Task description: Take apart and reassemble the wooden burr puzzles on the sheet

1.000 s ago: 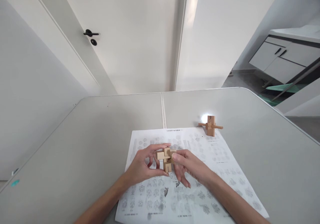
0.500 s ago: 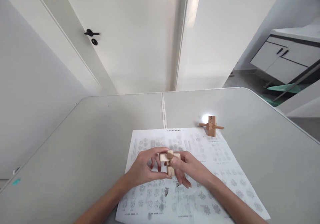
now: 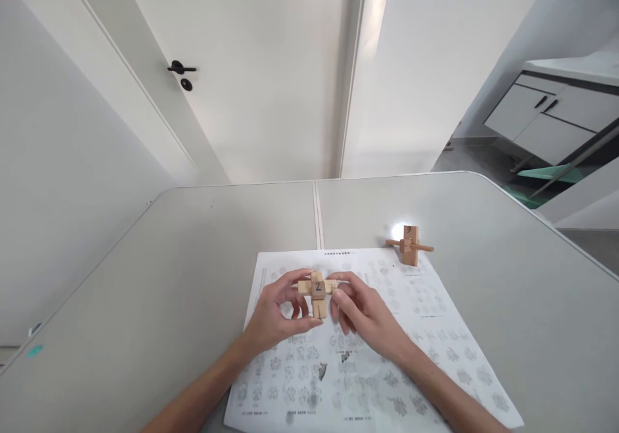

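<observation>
A small light wooden cross-shaped puzzle (image 3: 318, 291) with a dark mark on its front is held upright over a printed sheet (image 3: 396, 330). My left hand (image 3: 275, 313) pinches it from the left with thumb below and fingers above. My right hand (image 3: 360, 310) grips its right side with curled fingers. A second, darker wooden puzzle (image 3: 409, 246) with a thin rod through it stands at the sheet's far right corner, apart from both hands.
The sheet lies on a grey table (image 3: 164, 278) with a seam down its middle. Behind the table are a white door with a black handle (image 3: 180, 69) and, at right, grey cabinets (image 3: 546, 113).
Both hands have turned the puzzle and carried it slightly away from me; its marked face now shows toward the camera. The second puzzle has not moved.
</observation>
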`<state>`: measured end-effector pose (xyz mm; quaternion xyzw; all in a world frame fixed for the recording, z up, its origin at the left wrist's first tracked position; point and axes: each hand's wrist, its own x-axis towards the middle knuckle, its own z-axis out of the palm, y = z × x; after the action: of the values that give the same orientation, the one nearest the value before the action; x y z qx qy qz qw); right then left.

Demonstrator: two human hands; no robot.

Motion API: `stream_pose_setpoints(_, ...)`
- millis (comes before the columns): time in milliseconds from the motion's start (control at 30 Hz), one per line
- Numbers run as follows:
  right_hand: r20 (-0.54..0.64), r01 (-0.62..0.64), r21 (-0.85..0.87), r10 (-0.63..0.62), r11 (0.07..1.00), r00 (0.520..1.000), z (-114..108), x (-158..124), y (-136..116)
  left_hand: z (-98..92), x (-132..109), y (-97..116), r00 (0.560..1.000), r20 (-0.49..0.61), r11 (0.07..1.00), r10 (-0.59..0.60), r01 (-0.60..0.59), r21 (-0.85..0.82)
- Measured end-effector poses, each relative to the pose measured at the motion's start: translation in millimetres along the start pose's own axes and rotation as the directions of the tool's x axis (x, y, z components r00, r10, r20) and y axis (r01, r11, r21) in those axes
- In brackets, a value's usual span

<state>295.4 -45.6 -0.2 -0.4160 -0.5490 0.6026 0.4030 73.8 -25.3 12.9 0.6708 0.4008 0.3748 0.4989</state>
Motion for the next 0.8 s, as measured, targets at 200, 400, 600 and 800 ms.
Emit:
stream_pose_setpoints(200, -0.014, 0.063, -0.141, -0.066, 0.988, 0.998, -0.4, -1.6, -0.9, 0.5, -1.0, -4.4, 0.999, 0.027, 0.996, 0.029, -0.032, 0.083)
stream_pose_setpoints(400, 0.069, -0.011, -0.044, 0.014, 0.999, 0.998, -0.9, -0.7, -5.7, -1.4, -3.0, -3.6, 0.965, 0.045, 0.882, 0.258, -0.254, 0.397)
stream_pose_setpoints(600, 0.176, -0.117, 0.119, 0.095, 0.986, 0.980, -4.2, 2.5, -5.9, -10.9, -1.6, -9.4, 0.902, 0.128, 0.659, 0.411, -0.392, 0.642)
stream_pose_setpoints(800, 0.200, -0.313, 0.459, 0.246, 0.832, 0.948, -10.9, 11.8, 0.5, -13.4, 7.6, -17.5, 0.984, 0.069, 0.847, 0.161, -0.174, 0.503)
